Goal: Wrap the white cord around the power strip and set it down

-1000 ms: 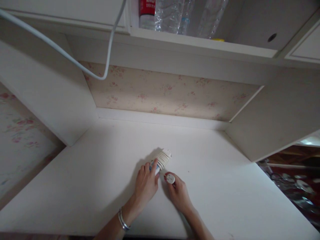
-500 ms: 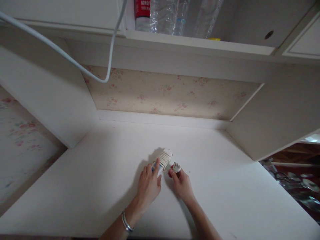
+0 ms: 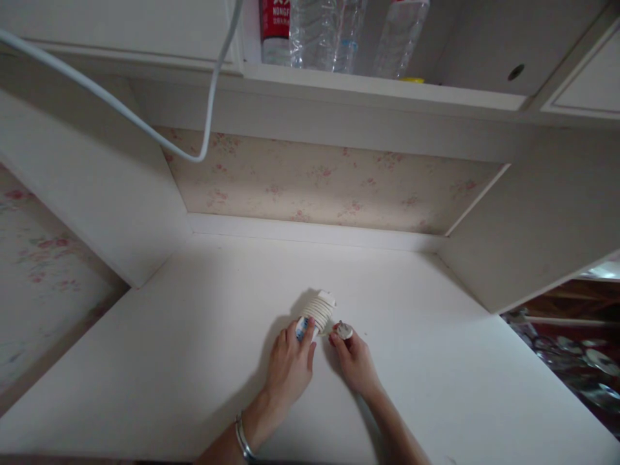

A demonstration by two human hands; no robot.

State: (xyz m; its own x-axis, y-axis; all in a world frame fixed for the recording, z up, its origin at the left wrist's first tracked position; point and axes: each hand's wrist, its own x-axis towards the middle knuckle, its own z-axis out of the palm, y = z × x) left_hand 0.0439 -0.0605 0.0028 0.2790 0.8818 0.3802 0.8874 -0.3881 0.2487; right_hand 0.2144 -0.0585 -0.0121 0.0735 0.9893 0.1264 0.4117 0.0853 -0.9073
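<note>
So the red label (image 3: 276, 18) on the plastic bottle (image 3: 276, 53) up top reads "NONGF", then cuts off, tiny Chinese characters underneath too blurry for me. Blue-and-white print (image 3: 301, 328) on the cord-wrapped device (image 3: 320, 309)? Can't make it out, tbh.

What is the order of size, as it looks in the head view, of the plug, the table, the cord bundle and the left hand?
1. Table
2. Left hand
3. Cord bundle, partly covered by that hand
4. Plug

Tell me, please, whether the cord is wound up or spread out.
Wound up: the cord lies in close loops by the left hand.
</note>
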